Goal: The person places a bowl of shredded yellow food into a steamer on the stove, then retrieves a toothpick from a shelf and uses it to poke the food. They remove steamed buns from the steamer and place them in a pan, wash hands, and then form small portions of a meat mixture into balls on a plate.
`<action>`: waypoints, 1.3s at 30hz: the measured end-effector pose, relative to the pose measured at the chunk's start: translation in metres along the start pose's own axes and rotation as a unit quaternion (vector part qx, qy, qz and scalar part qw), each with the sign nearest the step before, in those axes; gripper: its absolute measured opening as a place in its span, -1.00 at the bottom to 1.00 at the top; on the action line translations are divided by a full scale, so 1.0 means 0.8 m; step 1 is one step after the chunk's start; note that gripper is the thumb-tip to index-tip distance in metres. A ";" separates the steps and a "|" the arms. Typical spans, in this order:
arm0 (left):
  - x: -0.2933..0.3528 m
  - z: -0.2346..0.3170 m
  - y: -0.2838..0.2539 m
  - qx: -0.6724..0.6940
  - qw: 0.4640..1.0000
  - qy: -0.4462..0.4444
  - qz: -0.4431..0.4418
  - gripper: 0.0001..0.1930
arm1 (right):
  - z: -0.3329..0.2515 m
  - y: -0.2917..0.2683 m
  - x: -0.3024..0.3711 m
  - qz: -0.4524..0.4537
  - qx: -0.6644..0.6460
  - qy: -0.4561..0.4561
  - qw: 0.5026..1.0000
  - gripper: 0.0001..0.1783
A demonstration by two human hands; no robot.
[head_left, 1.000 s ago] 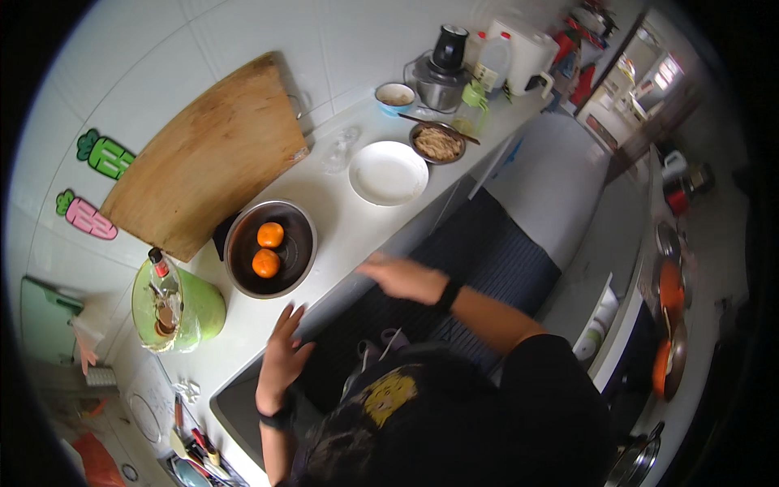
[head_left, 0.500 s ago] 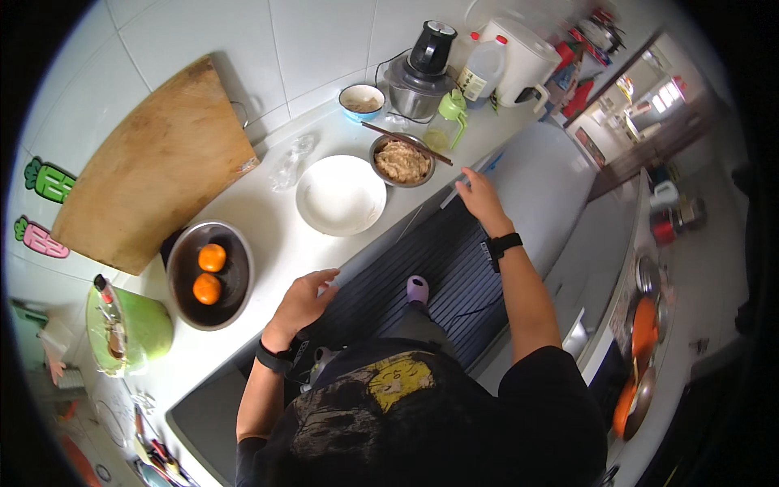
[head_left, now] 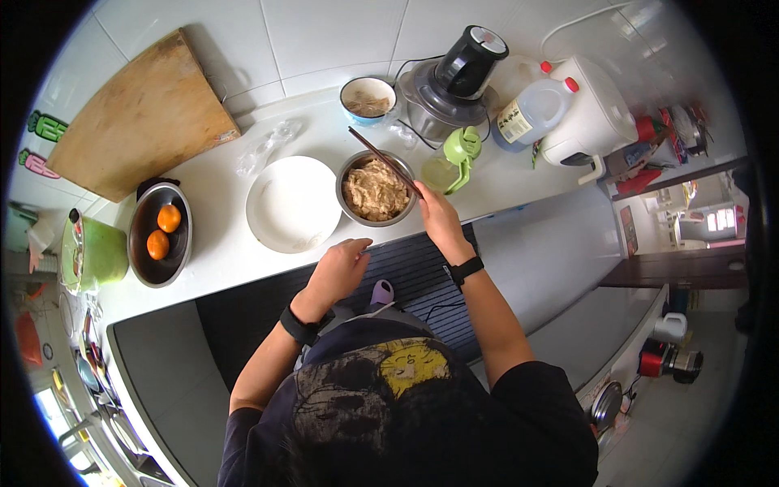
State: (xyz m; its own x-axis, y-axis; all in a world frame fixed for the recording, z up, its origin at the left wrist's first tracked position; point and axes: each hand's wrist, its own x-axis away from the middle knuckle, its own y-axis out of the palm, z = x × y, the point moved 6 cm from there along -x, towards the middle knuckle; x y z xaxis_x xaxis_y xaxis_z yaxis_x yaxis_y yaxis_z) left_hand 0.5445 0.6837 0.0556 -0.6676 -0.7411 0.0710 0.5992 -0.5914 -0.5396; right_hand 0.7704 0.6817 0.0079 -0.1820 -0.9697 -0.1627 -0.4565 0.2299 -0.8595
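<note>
A steel bowl (head_left: 344,213) of pale minced filling (head_left: 376,191) stands near the counter's front edge, with dark chopsticks (head_left: 380,152) lying across its right side. My right hand (head_left: 441,219) is at the bowl's right, its fingers extended and the fingertips at the lower ends of the chopsticks; a firm grip does not show. My left hand (head_left: 339,269) hovers in front of the counter edge, loosely bent and holding nothing. Just beyond it, left of the filling, sits a white plate (head_left: 292,203).
Two oranges (head_left: 169,217) lie in a dark metal bowl (head_left: 144,256) at left, beside a green bin (head_left: 107,252). A cutting board (head_left: 142,114) leans on the wall. Behind the filling stand a small bowl (head_left: 369,116), a food chopper (head_left: 442,97) and a green-lidded jug (head_left: 456,161).
My view has swung toward the right. My right hand has come in to the chopsticks and filling bowl, and my left hand has moved toward that bowl too.
</note>
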 end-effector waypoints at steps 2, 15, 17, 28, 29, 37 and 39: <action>-0.010 -0.004 0.005 -0.008 1.000 -0.010 0.003 -0.73 | 0.000 -0.003 -0.007 0.003 0.001 -0.008 1.000 -0.51; -0.032 -0.048 0.021 0.027 0.993 -0.045 0.110 -0.81 | -0.104 -0.033 -0.012 0.021 -0.029 -0.146 0.989 -0.64; -0.038 -0.044 0.024 0.017 0.987 -0.046 0.156 -0.82 | -0.102 -0.009 -0.027 -0.025 -0.030 -0.161 0.986 -0.52; -0.037 -0.042 0.026 0.014 0.972 -0.133 0.194 -0.82 | -0.095 0.032 -0.047 -0.080 -0.025 -0.208 0.975 -0.49; -0.037 -0.045 0.028 0.021 0.971 -0.147 0.190 -0.82 | -0.094 0.035 -0.047 -0.086 -0.025 -0.210 0.974 -0.54; -0.035 -0.041 0.034 0.030 0.972 -0.142 0.186 -0.82 | -0.091 0.040 -0.047 -0.072 -0.042 -0.230 0.970 -0.79; -0.034 -0.040 0.032 0.031 0.972 -0.148 0.182 -0.82 | -0.090 0.035 -0.047 -0.071 -0.057 -0.219 0.971 -0.80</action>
State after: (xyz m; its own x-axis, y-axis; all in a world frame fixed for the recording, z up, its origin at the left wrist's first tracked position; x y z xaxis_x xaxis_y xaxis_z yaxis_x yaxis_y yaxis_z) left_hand 0.5634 0.6987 0.0133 -0.2560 -0.9582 0.1277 0.8031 -0.2844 -0.5236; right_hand 0.7018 0.7306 0.0244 0.2669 -0.9286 -0.2579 -0.5484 0.0737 -0.8330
